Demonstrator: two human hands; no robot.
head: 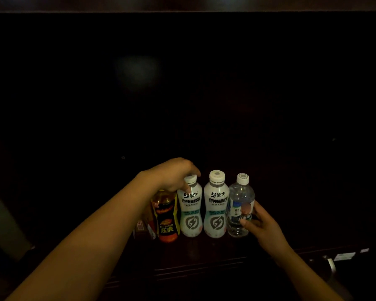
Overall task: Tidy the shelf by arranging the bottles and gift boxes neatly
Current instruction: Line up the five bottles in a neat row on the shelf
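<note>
Water bottle [240, 198] in right hand [263, 227]; white bottle [190, 213] neck in left hand [172, 174]

We see the Hi-Tiger bottle [167, 222] amber, its label black with orange and yellow lettering. The left electrolyte bottle [190, 213] and right electrolyte bottle [216, 213] are white, with black characters, a teal band and a grey lightning emblem. The water bottle [240, 205] is clear, white-capped, blue-labelled. The box [140, 227], in poor light, seems reddish.
</note>
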